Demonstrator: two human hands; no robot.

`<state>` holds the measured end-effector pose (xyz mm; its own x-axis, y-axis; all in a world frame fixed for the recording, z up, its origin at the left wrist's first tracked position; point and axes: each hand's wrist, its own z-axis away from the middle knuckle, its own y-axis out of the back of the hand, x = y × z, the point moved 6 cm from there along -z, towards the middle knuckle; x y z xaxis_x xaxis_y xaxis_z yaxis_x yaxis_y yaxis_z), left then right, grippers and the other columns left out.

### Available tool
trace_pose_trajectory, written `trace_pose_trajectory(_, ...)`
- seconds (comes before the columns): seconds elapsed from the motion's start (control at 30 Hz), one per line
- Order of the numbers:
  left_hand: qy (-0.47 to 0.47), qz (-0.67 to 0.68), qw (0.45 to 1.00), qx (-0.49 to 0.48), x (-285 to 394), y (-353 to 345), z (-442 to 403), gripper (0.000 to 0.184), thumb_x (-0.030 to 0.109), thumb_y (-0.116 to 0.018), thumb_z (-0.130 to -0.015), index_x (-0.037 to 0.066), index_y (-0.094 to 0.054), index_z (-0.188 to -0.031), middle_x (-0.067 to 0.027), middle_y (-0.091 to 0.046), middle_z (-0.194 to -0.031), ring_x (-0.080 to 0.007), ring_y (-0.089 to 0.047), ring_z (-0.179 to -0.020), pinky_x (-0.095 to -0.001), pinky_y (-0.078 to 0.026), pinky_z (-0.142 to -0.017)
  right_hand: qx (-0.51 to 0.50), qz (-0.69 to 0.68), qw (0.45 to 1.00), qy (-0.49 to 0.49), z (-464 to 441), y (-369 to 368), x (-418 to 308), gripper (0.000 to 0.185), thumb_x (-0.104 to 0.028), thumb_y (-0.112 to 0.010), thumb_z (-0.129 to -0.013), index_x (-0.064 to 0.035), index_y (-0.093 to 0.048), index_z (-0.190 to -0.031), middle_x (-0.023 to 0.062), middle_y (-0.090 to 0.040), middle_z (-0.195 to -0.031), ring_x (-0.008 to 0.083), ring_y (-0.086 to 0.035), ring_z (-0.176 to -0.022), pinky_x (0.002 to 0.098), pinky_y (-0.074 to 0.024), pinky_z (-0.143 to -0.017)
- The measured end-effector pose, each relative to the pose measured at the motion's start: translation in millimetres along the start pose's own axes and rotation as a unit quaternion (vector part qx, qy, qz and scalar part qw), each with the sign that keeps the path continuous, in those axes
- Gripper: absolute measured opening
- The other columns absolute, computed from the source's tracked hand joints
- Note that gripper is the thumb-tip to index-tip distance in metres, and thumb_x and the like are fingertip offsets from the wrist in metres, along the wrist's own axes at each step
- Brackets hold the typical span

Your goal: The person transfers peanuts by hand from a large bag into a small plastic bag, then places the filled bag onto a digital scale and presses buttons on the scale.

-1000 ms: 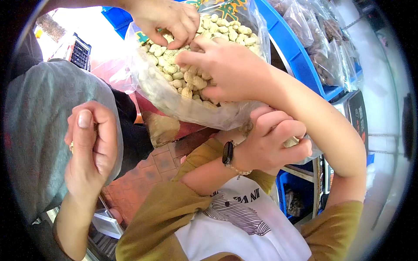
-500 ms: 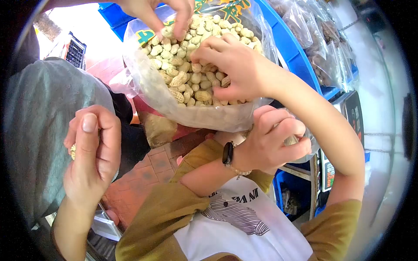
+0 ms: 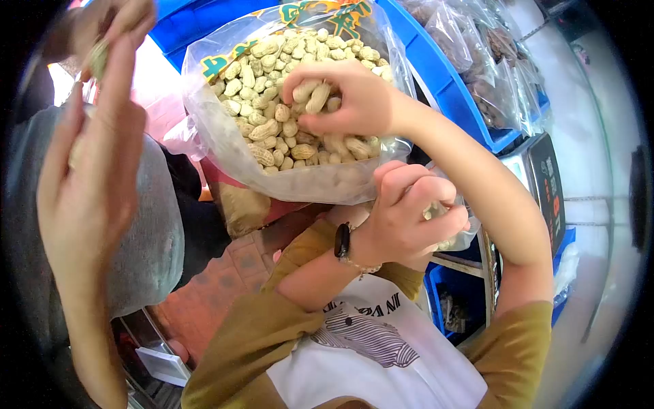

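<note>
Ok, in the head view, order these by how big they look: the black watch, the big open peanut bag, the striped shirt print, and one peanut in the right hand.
1. Big open peanut bag
2. Striped shirt print
3. Black watch and peanut in the right hand: too alike to rank

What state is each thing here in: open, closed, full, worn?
Large bag: open at the top, well filled.
Peanuts: loose, in their shells.
Right hand: curled around some peanuts.
Small bag: held, partly hidden.
Left hand: closed on the small bag.
Watch: worn on the left wrist.
Another person's hand: raised.
Upper-right bags: filled; sealing unclear.
</note>
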<state>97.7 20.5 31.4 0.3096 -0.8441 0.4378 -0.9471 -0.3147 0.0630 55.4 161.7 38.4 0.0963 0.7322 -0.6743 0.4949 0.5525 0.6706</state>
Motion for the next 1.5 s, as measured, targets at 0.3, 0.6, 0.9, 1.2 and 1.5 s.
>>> trace_pose_trajectory(0.3,-0.002,-0.03,0.999,-0.013,-1,1,-1,0.012,0.024,-0.063,-0.082,0.014,-0.057,-0.084,0.0022,-0.049,-0.081,-0.0146,-0.048,-0.08,-0.0296,-0.034,-0.073,0.091,-0.473,0.839,-0.252,-1,20,26,0.022,-0.013,-0.061,-0.082,-0.0019,-0.062,-0.101,0.0042,-0.06,-0.075,0.0101,-0.057,-0.061,0.0214,-0.0454,-0.054)
trace_pose_trajectory(0.6,-0.009,-0.036,0.999,-0.013,0,-2,1,0.013,0.025,-0.065,-0.079,0.016,-0.058,-0.083,0.0027,-0.05,-0.082,-0.0155,-0.05,-0.082,-0.031,-0.035,-0.074,0.13,-0.477,0.822,-0.283,4,20,26,0.032,-0.021,-0.043,-0.085,-0.0057,-0.06,-0.107,0.0043,-0.064,-0.077,0.0125,-0.063,-0.064,0.0228,-0.0363,-0.043)
trace_pose_trajectory(0.9,-0.015,-0.025,1.0,-0.011,3,-3,3,0.014,0.027,-0.068,-0.076,0.017,-0.058,-0.081,0.0032,-0.051,-0.082,-0.0165,-0.052,-0.084,-0.0324,-0.035,-0.074,0.094,-0.556,0.79,-0.238,7,21,24,0.036,-0.019,-0.039,-0.09,0.0009,-0.055,-0.116,0.0088,-0.061,-0.083,0.0147,-0.058,-0.068,0.0245,-0.0469,-0.054)
trace_pose_trajectory(1.2,-0.026,-0.015,0.999,-0.019,7,0,2,0.016,0.028,-0.07,-0.073,0.019,-0.059,-0.079,0.0037,-0.053,-0.082,-0.0174,-0.054,-0.086,-0.0339,-0.035,-0.075,0.14,-0.609,0.754,-0.203,58,58,-40,0.039,-0.018,-0.042,-0.092,0.0027,-0.048,-0.125,0.0141,-0.06,-0.094,0.0172,-0.057,-0.073,0.0261,-0.0496,-0.062)
trace_pose_trajectory(1.5,-0.074,0.021,0.996,-0.043,5,-11,-23,0.018,0.03,-0.073,-0.07,0.021,-0.059,-0.077,0.0043,-0.054,-0.082,-0.0183,-0.056,-0.087,-0.0353,-0.035,-0.076,0.238,-0.38,0.874,-0.185,146,92,-88,0.037,-0.023,-0.044,-0.089,0.0013,-0.049,-0.117,0.0139,-0.061,-0.09,0.0158,-0.055,-0.059,0.0248,-0.0436,-0.055)
